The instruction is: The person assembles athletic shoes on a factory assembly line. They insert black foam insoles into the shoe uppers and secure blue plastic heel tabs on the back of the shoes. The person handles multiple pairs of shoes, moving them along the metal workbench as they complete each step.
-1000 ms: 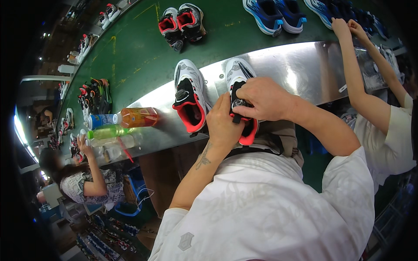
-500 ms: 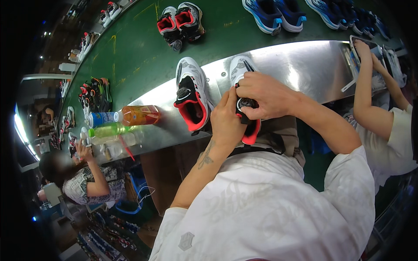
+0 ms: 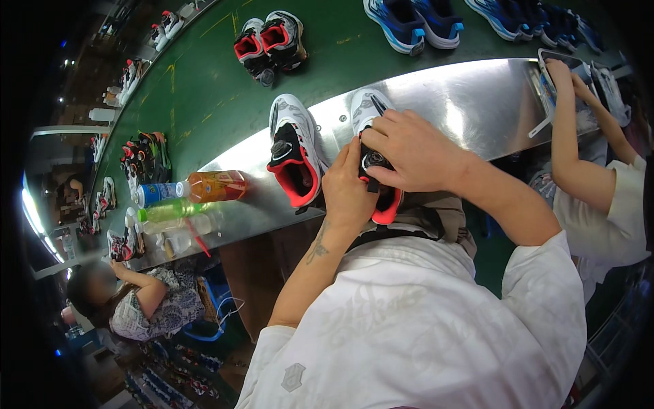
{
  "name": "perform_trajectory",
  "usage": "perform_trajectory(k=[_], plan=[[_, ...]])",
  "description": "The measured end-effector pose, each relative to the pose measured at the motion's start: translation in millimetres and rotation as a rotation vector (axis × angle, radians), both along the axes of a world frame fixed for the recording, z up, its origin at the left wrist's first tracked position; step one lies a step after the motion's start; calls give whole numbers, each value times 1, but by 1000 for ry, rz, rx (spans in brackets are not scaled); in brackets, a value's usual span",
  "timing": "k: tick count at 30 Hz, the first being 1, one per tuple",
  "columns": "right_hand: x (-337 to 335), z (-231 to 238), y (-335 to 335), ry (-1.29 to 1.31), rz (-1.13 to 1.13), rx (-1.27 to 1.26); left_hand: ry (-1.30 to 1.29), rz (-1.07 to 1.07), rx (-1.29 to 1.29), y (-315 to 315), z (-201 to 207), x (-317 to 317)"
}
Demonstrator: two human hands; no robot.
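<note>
Right hand: the right hand (image 3: 409, 151) lies arched over the top of the sneaker (image 3: 373, 153), fingers curled down onto its tongue and laces, closed on it; the forearm comes in from the lower right with the wrist bent inward.
Left hand: the left hand (image 3: 349, 194) stands upright against the sneaker's left side, thumb up near the laces, fingers wrapped round the shoe; the forearm rises steeply from below, elbow tucked in.
Sneaker: white and grey with a red lining, it sits at the near edge of the bench (image 3: 470, 102), heel hanging over that edge toward the person, toe pointing away.
Second sneaker: its mate, the second sneaker (image 3: 294, 151), lies just to the left on the same near edge, untouched, red opening facing the person.
Bottles: an orange bottle (image 3: 214, 185), a blue bottle (image 3: 158, 193) and a green bottle (image 3: 167, 211) lie on their sides toward the bench's left end.
Belt: the green conveyor belt (image 3: 204, 88) beyond the far edge carries more shoe pairs.
Co-worker: another person's hands (image 3: 565, 75) rest at the bench's right end.
</note>
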State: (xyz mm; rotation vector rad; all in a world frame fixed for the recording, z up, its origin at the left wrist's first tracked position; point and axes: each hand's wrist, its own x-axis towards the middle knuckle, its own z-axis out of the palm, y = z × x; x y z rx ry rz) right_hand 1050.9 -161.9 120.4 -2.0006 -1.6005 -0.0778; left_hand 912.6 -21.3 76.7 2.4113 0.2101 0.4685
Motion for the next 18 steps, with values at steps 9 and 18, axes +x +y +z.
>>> perform_trajectory(k=[9,18], plan=[[11,-12,7,228,116,-132,5,-2,-18,-1,-4,-2],[-30,-25,14,242,-367,-7,-27,5,-26,1,-9,0]])
